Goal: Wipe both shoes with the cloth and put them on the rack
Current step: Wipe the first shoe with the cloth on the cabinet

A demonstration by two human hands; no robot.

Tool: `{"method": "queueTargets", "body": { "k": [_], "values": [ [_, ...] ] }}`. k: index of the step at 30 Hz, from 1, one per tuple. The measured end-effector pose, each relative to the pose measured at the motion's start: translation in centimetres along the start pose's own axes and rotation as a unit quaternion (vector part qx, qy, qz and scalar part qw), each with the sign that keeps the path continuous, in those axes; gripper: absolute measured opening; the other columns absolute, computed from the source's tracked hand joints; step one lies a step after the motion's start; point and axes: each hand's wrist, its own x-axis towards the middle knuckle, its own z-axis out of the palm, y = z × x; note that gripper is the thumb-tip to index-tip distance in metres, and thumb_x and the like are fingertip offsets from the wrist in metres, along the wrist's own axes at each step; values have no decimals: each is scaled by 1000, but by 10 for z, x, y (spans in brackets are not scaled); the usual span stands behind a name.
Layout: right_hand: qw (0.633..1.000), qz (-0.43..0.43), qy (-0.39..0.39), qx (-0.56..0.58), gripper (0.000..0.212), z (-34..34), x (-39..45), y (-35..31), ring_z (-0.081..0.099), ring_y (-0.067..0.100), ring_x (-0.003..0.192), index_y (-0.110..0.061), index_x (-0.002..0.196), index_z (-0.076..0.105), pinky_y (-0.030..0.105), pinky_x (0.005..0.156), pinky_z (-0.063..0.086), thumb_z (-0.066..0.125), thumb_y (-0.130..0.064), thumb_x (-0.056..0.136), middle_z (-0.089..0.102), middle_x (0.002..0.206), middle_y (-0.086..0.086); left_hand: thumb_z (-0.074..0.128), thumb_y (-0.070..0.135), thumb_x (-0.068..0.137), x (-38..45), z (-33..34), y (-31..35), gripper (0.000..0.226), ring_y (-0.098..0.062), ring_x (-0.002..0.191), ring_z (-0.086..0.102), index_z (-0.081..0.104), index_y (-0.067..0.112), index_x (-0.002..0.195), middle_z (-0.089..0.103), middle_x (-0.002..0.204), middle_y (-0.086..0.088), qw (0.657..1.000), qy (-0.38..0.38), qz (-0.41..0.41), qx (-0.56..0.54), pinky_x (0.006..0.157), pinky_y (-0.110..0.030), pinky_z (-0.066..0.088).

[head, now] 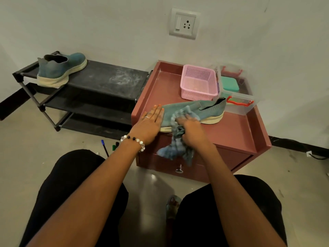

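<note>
Presently, the left hand lies flat on the toe of the second teal knit shoe atop the maroon cabinet while the right hand grips the blue cloth, wiping; next, judged, shelving it beside its mate on the black rack.

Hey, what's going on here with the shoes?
A person is cleaning shoes. The left hand presses flat on the toe of a teal shoe lying on the maroon cabinet, while the right hand rubs it with a cloth. The other shoe already sits on the rack.
</note>
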Motion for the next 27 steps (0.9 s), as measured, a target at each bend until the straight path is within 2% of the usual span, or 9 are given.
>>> {"method": "queueTargets", "body": {
  "k": [4, 7, 10, 13, 16, 19, 22, 25, 27],
  "values": [
    [986, 105, 26, -129, 63, -8, 0, 13, 13, 25, 146, -10, 146, 29, 48, 116, 10, 53, -6, 88, 25, 155, 7, 34, 4, 98, -13, -13, -15, 71, -27, 147, -12, -12, 10, 151, -12, 160, -8, 997, -12, -31, 70, 115, -54, -7],
    [978, 141, 17, -151, 70, 3, -6, -17, 2, 37, 146, 3, 147, 13, 52, 116, 3, 52, -10, 91, 14, 156, 21, 27, 1, 97, -20, -17, -16, 69, -23, 146, -16, -15, 11, 150, -10, 160, -4, 993, -24, -45, 104, 106, -62, -17],
    [989, 66, -11, -129, 84, 19, -7, -52, -2, 43, 144, 7, 147, 7, 50, 116, -2, 62, -16, 87, 7, 155, 28, 27, 2, 96, -19, -20, -14, 68, -21, 145, -18, -15, 8, 150, -10, 160, -5, 990, -40, -50, 125, 100, -65, -20],
    [992, -65, -29, -104, 91, 30, -6, -72, -6, 39, 145, 3, 148, 5, 46, 116, -7, 64, -18, 83, 3, 157, 23, 24, 14, 101, -18, -19, -13, 62, -19, 145, -19, -13, 7, 150, -11, 160, -7, 984, -58, -51, 161, 97, -64, -23],
    [985, -124, -61, -106, 87, 19, -6, -62, 0, 29, 147, -4, 150, 7, 39, 117, -7, 62, -12, 83, 6, 158, 15, 23, 19, 102, -18, -12, -14, 61, -17, 145, -20, -13, 7, 150, -12, 160, -7, 983, -56, -55, 167, 96, -64, -24],
    [994, -77, -57, -56, 81, -3, -7, -29, 17, 22, 144, -16, 149, 22, 38, 120, 8, 60, -1, 79, 22, 156, 7, 34, 34, 100, -18, -4, -18, 73, -16, 145, -18, -13, 10, 150, -10, 160, -6, 988, -24, -64, 137, 100, -65, -22],
    [993, 33, -9, -109, 73, -7, -6, -10, 15, 18, 145, -22, 149, 24, 56, 115, 1, 53, -2, 84, 25, 155, -2, 40, 57, 92, -18, 0, -17, 91, -16, 145, -19, -14, 11, 150, -11, 160, -6, 989, -19, -71, 128, 100, -65, -23],
    [983, 100, 13, -152, 64, 9, -5, -29, 8, 29, 146, -8, 149, 20, 57, 115, -3, 48, -8, 91, 24, 155, 10, 36, 65, 89, -18, 2, -12, 96, -18, 145, -18, -14, 9, 150, -12, 160, -7, 989, -12, -75, 124, 100, -64, -22],
    [983, 85, 3, -162, 68, 20, -2, -49, 4, 40, 145, 3, 147, 15, 53, 117, -1, 50, -11, 91, 17, 154, 23, 33, 61, 92, -19, 4, -9, 91, -19, 146, -18, -14, 9, 150, -12, 160, -8, 990, -5, -83, 116, 101, -64, -22]
  ]
}}
